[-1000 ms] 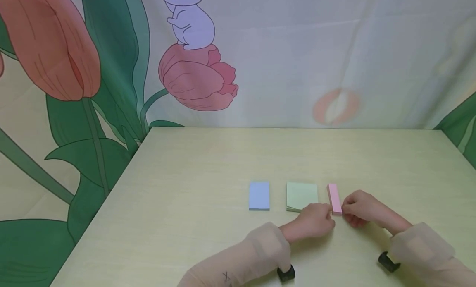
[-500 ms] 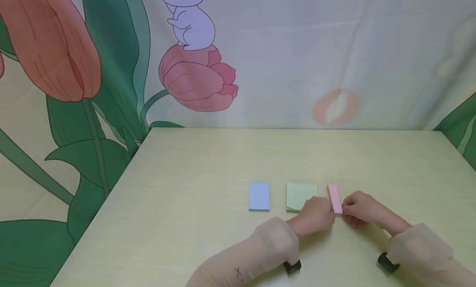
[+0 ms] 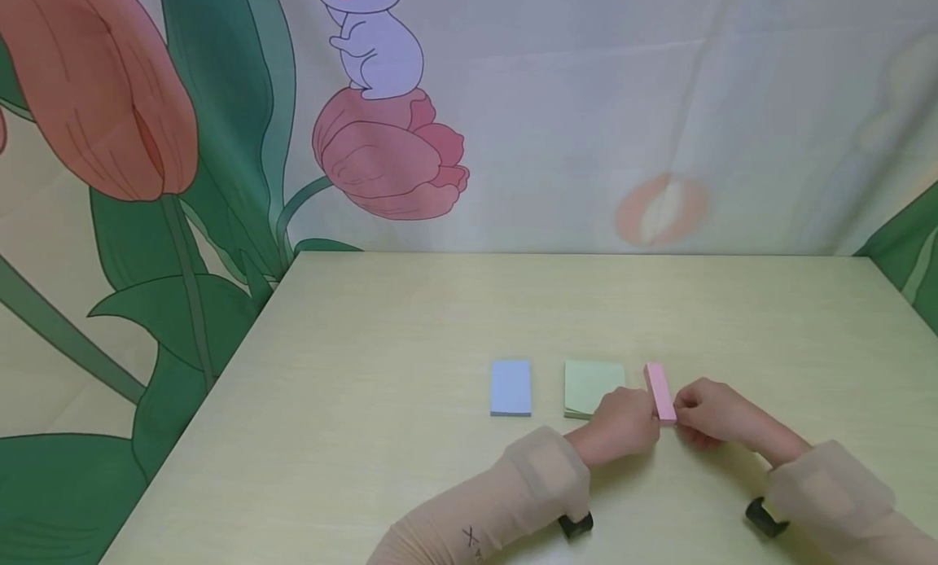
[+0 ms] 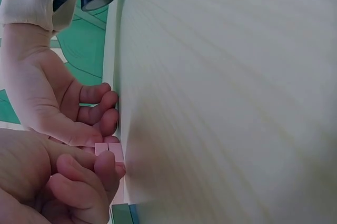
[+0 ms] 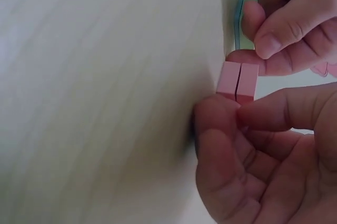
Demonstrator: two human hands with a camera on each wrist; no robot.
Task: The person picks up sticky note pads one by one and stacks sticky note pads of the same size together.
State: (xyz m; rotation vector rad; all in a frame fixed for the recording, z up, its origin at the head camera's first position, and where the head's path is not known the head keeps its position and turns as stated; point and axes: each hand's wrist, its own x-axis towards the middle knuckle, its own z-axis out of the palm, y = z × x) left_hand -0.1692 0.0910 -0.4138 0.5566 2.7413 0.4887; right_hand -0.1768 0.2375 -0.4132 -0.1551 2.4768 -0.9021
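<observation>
Two narrow pink sticky-note pads [image 3: 659, 392] lie one on the other, their end faces and the seam between them showing in the right wrist view. My left hand [image 3: 623, 422] holds their near end from the left, fingers curled and fingertips at the side. From the right, my right hand [image 3: 709, 410] has its thumb and index finger at the opposite side of the same end. A green square sticky-note pad [image 3: 592, 383] lies left of the pink ones, partly behind my left hand. Further left is a blue rectangular pad [image 3: 510, 387].
The pads lie on a pale wood-grain table [image 3: 352, 386]. A printed cloth [image 3: 542, 125] with tulips and a white animal hangs behind its far edge. Black wrist devices [image 3: 765, 518] hang under both beige sleeves.
Over the last second my left hand has shifted slightly forward and right against the pink pads. Their near end has moved a little to the right. The right hand stays nearly still.
</observation>
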